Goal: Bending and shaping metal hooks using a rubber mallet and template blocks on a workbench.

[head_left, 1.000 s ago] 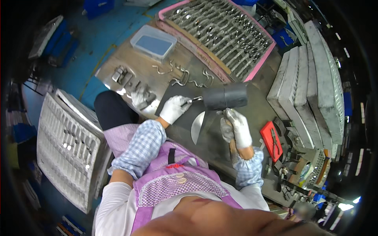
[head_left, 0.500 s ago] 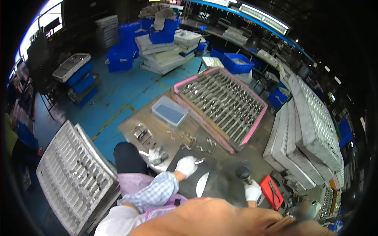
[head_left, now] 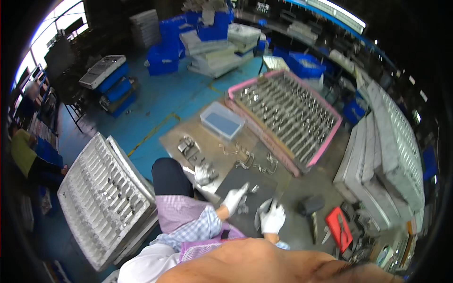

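My left hand [head_left: 233, 200], in a white glove, is over a dark mat [head_left: 264, 181] with its fingers drawn together toward a small shiny metal piece [head_left: 255, 188] at their tips. More shiny metal [head_left: 242, 208] shows beside that hand; its shape is too blurred to name. Close by on the right, my gloved right hand [head_left: 272, 220] lies with fingers apart over the edge of a pale curved plate-like piece [head_left: 258, 218], partly covering it. A black-headed mallet [head_left: 311, 205] rests on the table to the right of this hand, its handle toward me.
Bent metal strips [head_left: 244, 161] and a clear plastic box [head_left: 222, 120] lie farther back. A pink-edged tray [head_left: 309, 166] of metal pieces stands beyond. Pliers lie on a red case [head_left: 339, 228] at right. Pale moulded trays stand left [head_left: 101, 200] and right [head_left: 361, 165].
My right hand has let go of the mallet and moved left to the pale curved piece. My left hand has drawn back slightly. The whole view has shifted.
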Tool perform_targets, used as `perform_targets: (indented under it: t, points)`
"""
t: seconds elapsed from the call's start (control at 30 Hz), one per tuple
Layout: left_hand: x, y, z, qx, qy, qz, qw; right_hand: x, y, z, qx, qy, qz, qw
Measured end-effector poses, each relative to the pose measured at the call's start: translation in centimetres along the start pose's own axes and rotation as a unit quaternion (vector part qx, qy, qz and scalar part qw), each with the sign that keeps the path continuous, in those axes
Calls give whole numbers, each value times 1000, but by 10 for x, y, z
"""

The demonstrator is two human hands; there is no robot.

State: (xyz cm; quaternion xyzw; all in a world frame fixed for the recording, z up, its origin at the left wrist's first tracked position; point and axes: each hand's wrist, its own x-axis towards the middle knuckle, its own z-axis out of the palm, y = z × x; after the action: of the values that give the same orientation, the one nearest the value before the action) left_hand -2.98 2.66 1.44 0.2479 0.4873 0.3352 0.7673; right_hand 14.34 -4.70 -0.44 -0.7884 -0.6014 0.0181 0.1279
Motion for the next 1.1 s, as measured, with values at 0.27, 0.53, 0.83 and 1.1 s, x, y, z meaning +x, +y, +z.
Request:
perform_targets:
  t: [0.27, 0.53, 0.83, 1.1]
  points:
    - [5, 17, 4, -86, -69, -99, 989, 38, -5, 4, 134, -39, 66, 988]
    - [6, -10, 14, -128, 24, -45, 991, 24, -30, -9, 383, -127, 63, 913]
    - [-4, -22, 16, -157, 177, 7, 972, 39, -73, -35, 372, -95, 56, 922]
    - [-7, -16, 15, -80, 168, 132, 974, 36, -75, -32, 623, -126, 114, 763]
